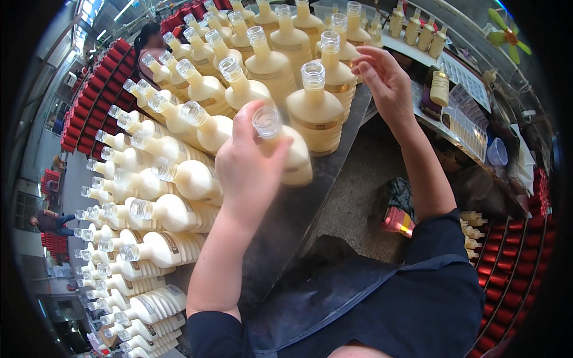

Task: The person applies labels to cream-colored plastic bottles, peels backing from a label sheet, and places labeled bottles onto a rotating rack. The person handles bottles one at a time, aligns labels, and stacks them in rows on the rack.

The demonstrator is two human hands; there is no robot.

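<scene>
My left hand is closed round the neck of a cream-coloured glass bottle with a clear, uncapped mouth, at the front edge of a dark table. Just behind it stands another cream bottle with a ribbed body and a gold-brown label band. My right hand is raised beyond the table's right side, fingers curved and apart, with nothing seen in them. Its fingertips are beside a rear bottle; whether they touch it I cannot tell.
Dense rows of similar bottles cover the table's left and far parts. At right, a workbench bears bottles, a purple container and clear trays. A green fan is above. Red stacked goods line the background, where other people stand.
</scene>
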